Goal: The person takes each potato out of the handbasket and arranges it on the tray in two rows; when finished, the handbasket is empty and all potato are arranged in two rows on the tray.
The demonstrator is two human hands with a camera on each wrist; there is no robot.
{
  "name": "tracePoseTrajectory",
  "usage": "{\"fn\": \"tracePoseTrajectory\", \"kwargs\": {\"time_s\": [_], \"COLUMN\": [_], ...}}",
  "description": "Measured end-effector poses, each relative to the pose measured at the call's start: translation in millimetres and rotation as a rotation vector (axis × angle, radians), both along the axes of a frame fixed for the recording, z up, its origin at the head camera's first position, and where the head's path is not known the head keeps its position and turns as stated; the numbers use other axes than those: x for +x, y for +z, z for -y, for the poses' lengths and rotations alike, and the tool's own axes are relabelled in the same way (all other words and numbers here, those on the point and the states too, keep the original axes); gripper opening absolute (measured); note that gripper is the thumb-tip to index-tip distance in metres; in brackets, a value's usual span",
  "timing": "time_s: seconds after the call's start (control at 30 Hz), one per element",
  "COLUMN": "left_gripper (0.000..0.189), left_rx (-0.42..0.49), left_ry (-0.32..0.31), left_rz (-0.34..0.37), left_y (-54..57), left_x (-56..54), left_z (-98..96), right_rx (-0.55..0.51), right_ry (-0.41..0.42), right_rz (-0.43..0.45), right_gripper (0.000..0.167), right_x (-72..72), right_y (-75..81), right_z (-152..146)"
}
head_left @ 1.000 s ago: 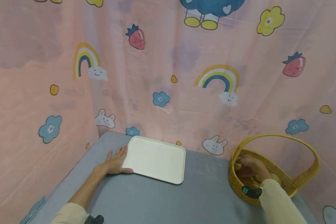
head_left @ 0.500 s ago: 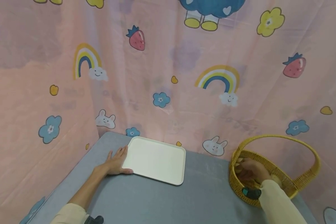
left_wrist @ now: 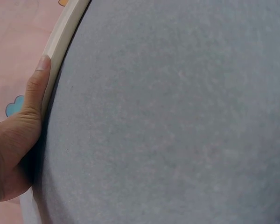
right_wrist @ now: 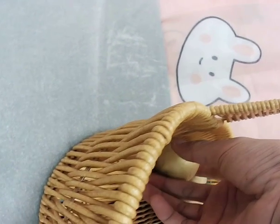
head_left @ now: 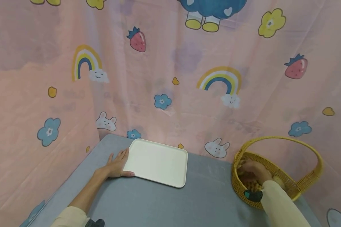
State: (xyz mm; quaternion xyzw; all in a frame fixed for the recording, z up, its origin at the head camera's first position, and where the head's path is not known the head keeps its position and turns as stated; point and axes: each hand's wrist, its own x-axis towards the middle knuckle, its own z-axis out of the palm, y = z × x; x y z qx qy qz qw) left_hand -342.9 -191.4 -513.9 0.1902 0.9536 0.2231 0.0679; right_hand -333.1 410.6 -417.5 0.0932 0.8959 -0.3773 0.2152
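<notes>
My left hand (head_left: 116, 165) rests at the left end of a cream rectangular tray (head_left: 157, 162). Its fingers lie extended along the short side, and the thumb presses on the front edge. In the left wrist view the thumb (left_wrist: 37, 84) lies straight against the tray's rim (left_wrist: 60, 39). My right hand (head_left: 254, 170) reaches into a yellow wicker basket (head_left: 244, 195). Thumb and fingers close round a pale yellow, smooth, blunt-ended thing (right_wrist: 177, 163) just inside the basket wall; its kind I cannot tell. Most of it is hidden by the hand and the wicker.
A rounded pale yellow thing (head_left: 279, 182) lies in the basket beside the right wrist. The basket's tall arched handle (head_left: 284, 137) rises over the arm. A grey cloth (head_left: 164, 205) covers the table, and a pink printed curtain (head_left: 147, 78) hangs behind.
Inside the basket the right hand and its fingers have shifted slightly over the pale yellow things. The left hand and the tray stay in place.
</notes>
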Motion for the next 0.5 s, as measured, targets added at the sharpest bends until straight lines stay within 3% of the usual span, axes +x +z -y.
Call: {"fn": "tracePoseTrajectory", "kwargs": {"time_s": [0.03,0.23,0.5], "left_gripper": [0.130,0.132,0.137], "left_rx": [0.002,0.016,0.031], "left_ry": [0.000,0.002,-0.011], "left_rz": [0.002,0.007,0.000], "left_y": [-0.4,-2.3,-3.2], "left_x": [-0.1,-0.9,0.7], "left_z": [-0.2,-0.6,1.4], "right_rx": [0.007,0.100,0.153], "right_ry": [0.002,0.010,0.014], "right_rz": [-0.005,-0.065,-0.156], "right_gripper": [0.008,0.029,0.033], "right_x": [0.5,5.6,6.6], "right_y": [-0.3,3.0,16.6], "right_z": [-1,-4,-9]}}
